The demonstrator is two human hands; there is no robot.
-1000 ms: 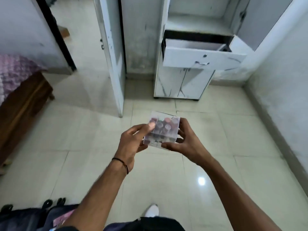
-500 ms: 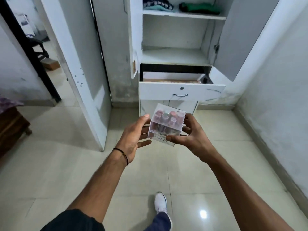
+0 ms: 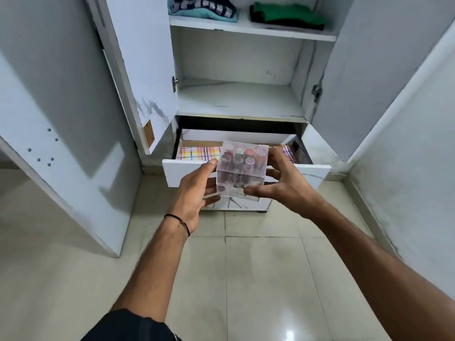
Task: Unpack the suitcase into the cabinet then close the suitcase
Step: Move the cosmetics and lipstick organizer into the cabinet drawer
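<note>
A clear plastic box (image 3: 242, 169) with several small reddish bottles inside is held between both hands in front of the white cabinet (image 3: 241, 99). My left hand (image 3: 194, 193) grips its left side with thumb on top. My right hand (image 3: 283, 185) holds its right side and lower front edge. Just behind the box the cabinet's drawer (image 3: 310, 171) stands pulled out, with a checked cloth (image 3: 197, 152) lying inside. The suitcase is out of view.
Both cabinet doors (image 3: 147, 70) stand open. The top shelf holds a folded teal and dark garment (image 3: 204, 8) and a folded green one (image 3: 288, 13). The middle shelf (image 3: 238, 99) is bare. A room door (image 3: 61, 143) juts out at the left; a wall (image 3: 406, 193) runs along the right.
I have walked closer to the cabinet with the box held in both hands. The suitcase and bed have dropped out of view; the drawer's checked cloth now shows.
</note>
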